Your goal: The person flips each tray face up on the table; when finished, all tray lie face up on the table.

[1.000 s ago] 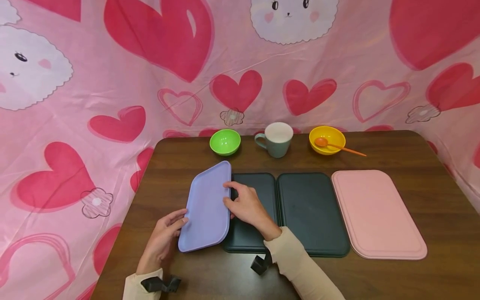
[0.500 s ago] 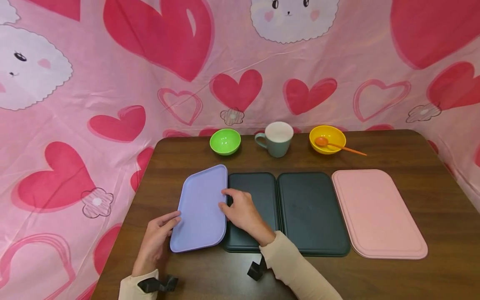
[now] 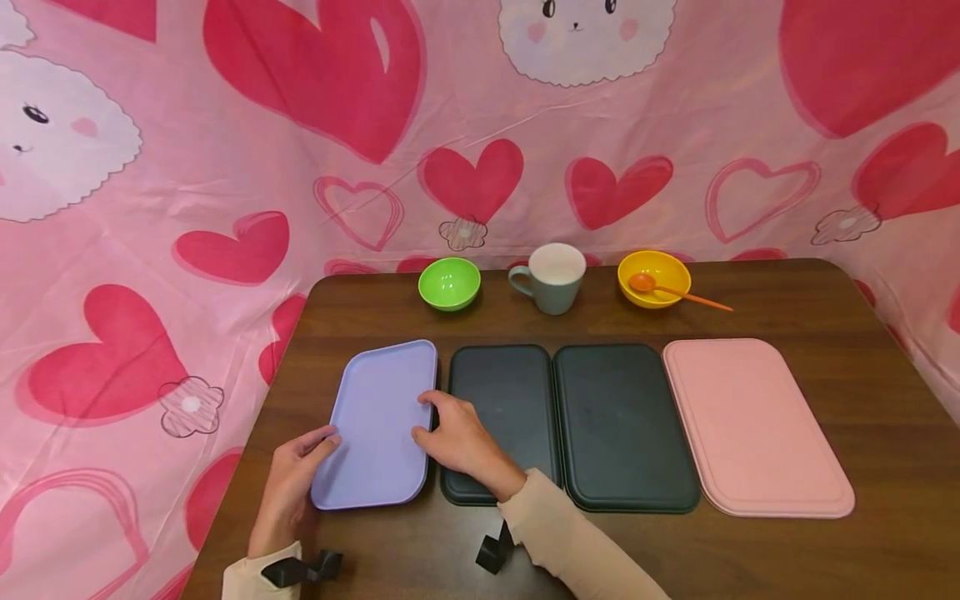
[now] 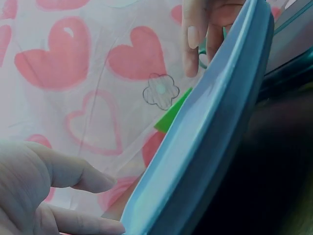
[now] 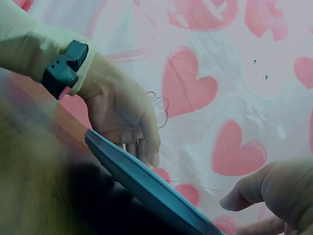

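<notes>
A lavender tray [image 3: 381, 429] is held between both hands at the left of the table. Its left rim is gripped by my left hand [image 3: 288, 483], the thumb near the rim's upper side. My right hand [image 3: 461, 437] holds the opposite rim with thumb and forefinger spread along it; its other fingers are hidden. In the left wrist view the tray's side wall [image 4: 215, 132] shows with dark shadow below, so it appears lifted off the table. Right beside it lie two dark green trays [image 3: 501, 396] [image 3: 626, 425], under my right forearm's edge.
A pink tray [image 3: 757, 429] lies at the right. Along the back stand a green bowl [image 3: 450, 285], a grey-green mug [image 3: 557, 287] and a yellow bowl [image 3: 652, 298] with an orange spoon [image 3: 690, 298] leaning out. A heart-patterned cloth hangs behind the wooden table [image 3: 877, 400].
Both hands have carried the lavender tray left and a little toward me, away from the dark green trays. It looks less tilted than before. The other things have not moved.
</notes>
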The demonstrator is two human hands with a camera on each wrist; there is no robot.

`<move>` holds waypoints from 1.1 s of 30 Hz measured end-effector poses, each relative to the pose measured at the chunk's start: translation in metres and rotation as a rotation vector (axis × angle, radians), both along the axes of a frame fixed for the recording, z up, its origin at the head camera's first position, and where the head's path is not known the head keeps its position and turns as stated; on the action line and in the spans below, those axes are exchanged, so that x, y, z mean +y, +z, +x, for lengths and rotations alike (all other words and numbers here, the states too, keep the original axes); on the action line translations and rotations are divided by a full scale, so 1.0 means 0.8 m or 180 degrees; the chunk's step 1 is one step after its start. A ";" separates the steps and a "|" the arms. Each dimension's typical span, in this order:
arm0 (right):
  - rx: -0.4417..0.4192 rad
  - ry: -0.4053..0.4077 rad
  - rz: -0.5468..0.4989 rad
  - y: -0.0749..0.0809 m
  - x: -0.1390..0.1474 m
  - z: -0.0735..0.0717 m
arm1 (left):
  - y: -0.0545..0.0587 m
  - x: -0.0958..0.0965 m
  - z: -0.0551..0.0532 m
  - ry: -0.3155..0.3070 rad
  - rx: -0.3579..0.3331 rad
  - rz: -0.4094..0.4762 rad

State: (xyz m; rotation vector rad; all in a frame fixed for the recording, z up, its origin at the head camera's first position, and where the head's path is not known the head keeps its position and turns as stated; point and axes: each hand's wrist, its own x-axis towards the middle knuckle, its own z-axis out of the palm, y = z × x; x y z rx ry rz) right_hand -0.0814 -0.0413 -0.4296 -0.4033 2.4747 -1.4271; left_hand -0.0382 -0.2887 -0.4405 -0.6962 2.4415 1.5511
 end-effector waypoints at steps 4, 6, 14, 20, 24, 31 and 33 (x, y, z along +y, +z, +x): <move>-0.0114 -0.0007 -0.0072 -0.005 -0.005 0.002 | -0.002 -0.005 -0.001 0.0062 0.0029 0.0041; -0.0153 -0.0016 -0.0093 -0.007 -0.008 0.003 | -0.002 -0.007 -0.002 0.0086 0.0032 0.0114; -0.0395 0.0040 -0.0190 -0.015 -0.017 0.010 | -0.004 -0.015 -0.006 0.0060 -0.0005 -0.0116; -0.0412 -0.0004 -0.0117 -0.018 -0.021 0.012 | -0.001 -0.015 -0.006 -0.0031 -0.0081 -0.0276; -0.0422 -0.0025 -0.0024 -0.020 -0.022 0.009 | -0.001 -0.016 -0.007 -0.0077 -0.0085 -0.0281; -0.0394 0.0012 0.0080 -0.020 -0.027 0.006 | -0.010 -0.020 -0.011 -0.0013 0.0158 -0.0364; -0.0368 0.0023 0.0106 -0.021 -0.028 0.006 | -0.010 -0.020 -0.011 -0.0004 0.0192 -0.0383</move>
